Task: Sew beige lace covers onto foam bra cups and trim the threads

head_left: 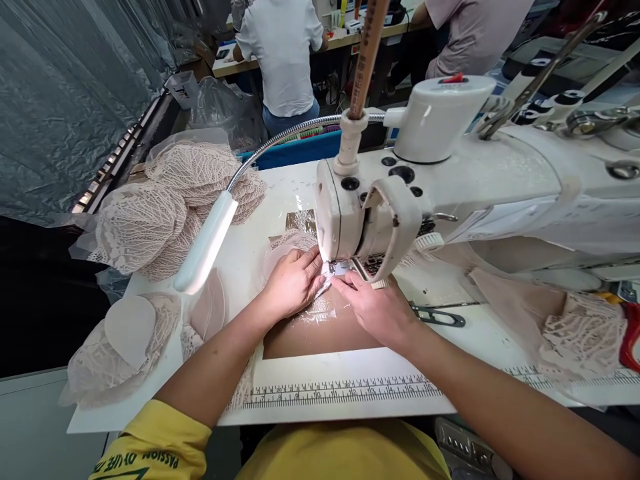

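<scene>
My left hand [294,283] rests beside the sewing machine's presser foot [332,268], its fingers pressed together on a pale pink lace piece [287,241]. On the other side of the foot, my right hand [380,310] is closed, thumb and index finger pinching the edge of the same work. The lace lies at the needle area of the white sewing machine [450,153], partly hidden under my fingers. A brown sheet [320,337] covered with clear tape lies beneath both hands.
Stacked lace cups [140,223] and a smooth foam cup [130,330] lie at left. A gooseneck lamp [207,240] arches over them. Flat metal tool [440,316], more lace [583,333] and red-handled scissors [631,337] are at right. A ruler strip [345,393] runs along the front.
</scene>
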A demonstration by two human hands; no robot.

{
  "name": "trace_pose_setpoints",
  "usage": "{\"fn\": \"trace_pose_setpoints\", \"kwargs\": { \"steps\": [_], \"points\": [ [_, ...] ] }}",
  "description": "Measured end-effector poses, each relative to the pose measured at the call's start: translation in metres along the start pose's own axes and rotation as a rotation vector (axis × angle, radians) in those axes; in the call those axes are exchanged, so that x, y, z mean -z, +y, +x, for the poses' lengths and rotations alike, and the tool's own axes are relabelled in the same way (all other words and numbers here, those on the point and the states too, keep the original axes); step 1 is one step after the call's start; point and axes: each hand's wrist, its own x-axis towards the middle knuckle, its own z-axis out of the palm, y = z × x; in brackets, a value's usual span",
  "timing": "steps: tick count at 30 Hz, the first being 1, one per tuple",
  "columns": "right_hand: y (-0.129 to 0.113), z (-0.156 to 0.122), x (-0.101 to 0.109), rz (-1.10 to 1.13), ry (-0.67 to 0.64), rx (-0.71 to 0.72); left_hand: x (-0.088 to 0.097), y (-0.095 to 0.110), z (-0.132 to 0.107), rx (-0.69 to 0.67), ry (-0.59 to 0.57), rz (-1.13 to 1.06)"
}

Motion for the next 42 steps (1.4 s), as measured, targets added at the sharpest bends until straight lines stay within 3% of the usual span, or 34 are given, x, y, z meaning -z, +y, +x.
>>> {"fn": "trace_pose_setpoints", "kwargs": {
  "steps": [10, 12, 15, 19, 22, 24, 26, 28, 31, 34, 38, 42],
  "points": [
    [0.002, -0.003, -0.007, -0.006, 0.091, 0.071, -0.004, -0.003, -0.006, 0.080, 0.044, 0.025],
    [0.003, -0.004, -0.010, 0.072, 0.116, 0.109, -0.004, -0.003, -0.007, 0.080, 0.055, 0.017],
    [0.003, -0.005, -0.010, 0.375, 0.141, 0.248, -0.005, -0.005, -0.009, 0.124, 0.057, 0.021],
    [-0.001, -0.010, 0.004, 0.755, -0.073, 0.535, 0.006, -0.016, -0.017, 0.258, 0.028, 0.047],
    [-0.006, -0.015, 0.016, 0.867, -0.323, 0.709, 0.033, -0.031, -0.039, 0.319, 0.000, 0.024],
    [-0.007, -0.020, 0.019, 0.932, -0.489, 0.757, 0.055, -0.039, -0.063, 0.391, 0.052, 0.051],
    [-0.005, -0.024, 0.016, 1.027, -0.649, 0.749, 0.073, -0.043, -0.093, 0.541, 0.122, 0.144],
    [-0.002, -0.027, 0.010, 1.142, -0.757, 0.672, 0.081, -0.040, -0.123, 0.716, 0.094, 0.257],
    [0.001, -0.027, -0.001, 1.322, -0.839, 0.488, 0.070, -0.029, -0.158, 0.922, -0.061, 0.355],
    [0.003, -0.026, -0.007, 1.457, -0.881, 0.336, 0.047, -0.015, -0.174, 0.951, -0.040, 0.349],
    [0.006, -0.025, -0.004, 1.484, -0.812, 0.246, 0.030, -0.002, -0.181, 0.966, 0.045, 0.341],
    [-0.001, -0.025, 0.008, 1.324, -0.564, 0.154, 0.037, 0.011, -0.190, 0.827, 0.276, 0.385]
  ]
}}
